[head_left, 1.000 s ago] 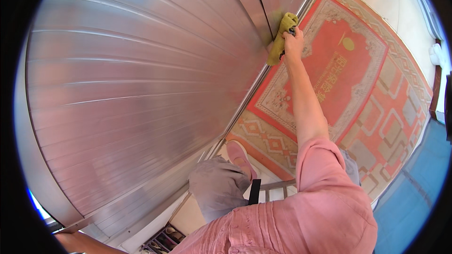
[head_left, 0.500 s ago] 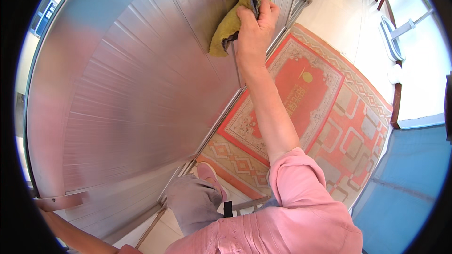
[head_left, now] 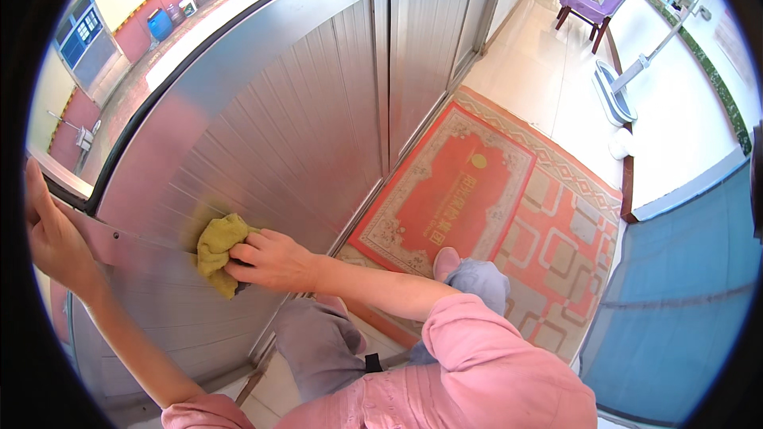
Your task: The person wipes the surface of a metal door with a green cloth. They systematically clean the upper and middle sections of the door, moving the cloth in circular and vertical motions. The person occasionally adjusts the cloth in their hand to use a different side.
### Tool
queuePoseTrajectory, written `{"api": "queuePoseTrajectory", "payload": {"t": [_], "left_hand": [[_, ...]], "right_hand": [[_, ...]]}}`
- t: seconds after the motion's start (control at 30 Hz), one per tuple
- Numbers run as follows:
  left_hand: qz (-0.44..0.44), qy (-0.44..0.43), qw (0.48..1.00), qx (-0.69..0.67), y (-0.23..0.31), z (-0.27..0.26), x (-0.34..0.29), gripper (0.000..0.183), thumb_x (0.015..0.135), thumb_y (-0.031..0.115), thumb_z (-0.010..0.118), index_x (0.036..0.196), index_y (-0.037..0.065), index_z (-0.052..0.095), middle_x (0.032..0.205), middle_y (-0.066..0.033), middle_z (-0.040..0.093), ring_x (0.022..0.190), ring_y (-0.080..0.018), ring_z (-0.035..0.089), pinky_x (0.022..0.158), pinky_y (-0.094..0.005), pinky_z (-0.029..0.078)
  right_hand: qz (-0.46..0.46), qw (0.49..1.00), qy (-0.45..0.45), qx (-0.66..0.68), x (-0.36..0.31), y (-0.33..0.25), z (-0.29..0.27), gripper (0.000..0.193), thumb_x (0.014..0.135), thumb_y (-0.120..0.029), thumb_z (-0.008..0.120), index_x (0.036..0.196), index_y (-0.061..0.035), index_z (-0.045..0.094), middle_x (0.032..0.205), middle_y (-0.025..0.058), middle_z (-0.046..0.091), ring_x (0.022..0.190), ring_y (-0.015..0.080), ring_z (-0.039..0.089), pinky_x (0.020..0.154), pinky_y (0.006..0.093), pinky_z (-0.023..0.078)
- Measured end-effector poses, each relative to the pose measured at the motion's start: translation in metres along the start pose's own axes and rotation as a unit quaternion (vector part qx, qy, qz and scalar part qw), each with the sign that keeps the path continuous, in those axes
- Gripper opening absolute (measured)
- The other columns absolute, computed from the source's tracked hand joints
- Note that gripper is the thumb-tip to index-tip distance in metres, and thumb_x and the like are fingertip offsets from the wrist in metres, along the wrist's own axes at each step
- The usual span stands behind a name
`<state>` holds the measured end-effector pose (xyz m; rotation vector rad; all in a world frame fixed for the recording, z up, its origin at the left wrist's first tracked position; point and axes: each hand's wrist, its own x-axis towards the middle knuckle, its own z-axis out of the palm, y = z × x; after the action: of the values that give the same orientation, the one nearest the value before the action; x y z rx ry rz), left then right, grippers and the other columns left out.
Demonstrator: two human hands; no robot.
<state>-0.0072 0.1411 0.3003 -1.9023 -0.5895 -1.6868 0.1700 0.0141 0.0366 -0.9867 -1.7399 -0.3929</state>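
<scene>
A yellow-green cloth (head_left: 218, 245) is bunched up against the ribbed lower panel of a silvery metal door (head_left: 294, 95). My right hand (head_left: 274, 262) has its fingers closed round the cloth, pressing it to the metal; a dark underside shows at its lower edge. At the far left, my left hand (head_left: 60, 246) grips the upright edge of the door, beside a strip with a screw in it. Some of that hand's fingertips are hidden behind the edge.
On the floor to the right lie a red mat (head_left: 445, 191) and a patterned rug (head_left: 556, 270). Blue sheeting (head_left: 675, 310) hangs at the right. Farther off are a flat mop (head_left: 613, 95) and a purple-covered chair (head_left: 596, 4). Through the door's glass, a blue barrel (head_left: 160, 25) stands outside.
My right hand has brought the cloth from high on the door down and left to the lower panel. My left hand has come into view at the door's edge. The view has shifted.
</scene>
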Motion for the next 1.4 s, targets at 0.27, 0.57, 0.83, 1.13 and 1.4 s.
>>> {"api": "queuePoseTrajectory", "payload": {"t": [0.27,0.57,0.83,1.13,1.4], "left_hand": [[-0.065,-0.001,0.996,-0.059,-0.009,0.008,-0.004,0.027,0.102,0.032,0.068,0.1,0.006,0.061,0.065,0.001,0.044,0.048,-0.005,0.043,0.046,-0.0208,0.026],[-0.065,-0.02,0.997,0.031,-0.03,0.017,-0.006,0.069,0.099,0.05,0.067,0.148,0.006,0.048,0.09,-0.0072,0.06,0.078,-0.0112,0.058,0.055,-0.026,0.048],[0.011,0.045,0.993,0.109,0.02,-0.008,-0.001,0.075,0.098,0.056,0.063,0.154,0.011,0.042,0.127,-0.0095,0.063,0.125,-0.0274,0.055,0.092,-0.0452,0.055],[-0.614,-0.369,0.545,-0.436,0.211,-0.047,-0.241,0.081,0.099,0.038,0.071,0.161,0.01,0.028,0.158,-0.0118,0.042,0.149,-0.0271,0.036,0.119,-0.0452,0.032],[-0.652,-0.196,0.596,-0.426,0.206,-0.009,-0.207,0.049,0.095,0.009,0.074,0.139,0.008,0.053,0.131,-0.0045,0.062,0.124,-0.0183,0.055,0.106,-0.0371,0.044]], "right_hand": [[0.414,0.906,0.068,-0.063,-0.087,0.052,-0.008,0.043,0.077,0.002,0.068,0.117,-0.0129,0.063,0.119,0.0156,0.052,0.102,0.0404,0.062,0.082,0.0454,0.054],[0.572,0.749,-0.037,0.332,-0.127,0.049,-0.04,0.047,0.092,-0.004,0.064,0.138,-0.0017,0.054,0.126,0.0096,0.062,0.109,0.021,0.064,0.098,0.0323,0.048],[0.587,0.648,0.089,0.477,-0.105,0.025,-0.135,0.035,0.1,-0.008,0.062,0.135,-0.0024,0.057,0.123,0.0059,0.069,0.111,0.0171,0.067,0.096,0.0355,0.054],[0.551,0.554,0.114,0.614,-0.097,0.005,-0.142,0.036,0.101,-0.018,0.068,0.134,-0.0066,0.06,0.125,0.005,0.069,0.117,0.0176,0.064,0.102,0.0369,0.051],[0.511,0.805,-0.047,0.297,-0.108,0.005,-0.148,0.052,0.098,-0.026,0.07,0.14,0.0001,0.055,0.127,0.0101,0.065,0.116,0.0207,0.062,0.102,0.0343,0.048]]}}
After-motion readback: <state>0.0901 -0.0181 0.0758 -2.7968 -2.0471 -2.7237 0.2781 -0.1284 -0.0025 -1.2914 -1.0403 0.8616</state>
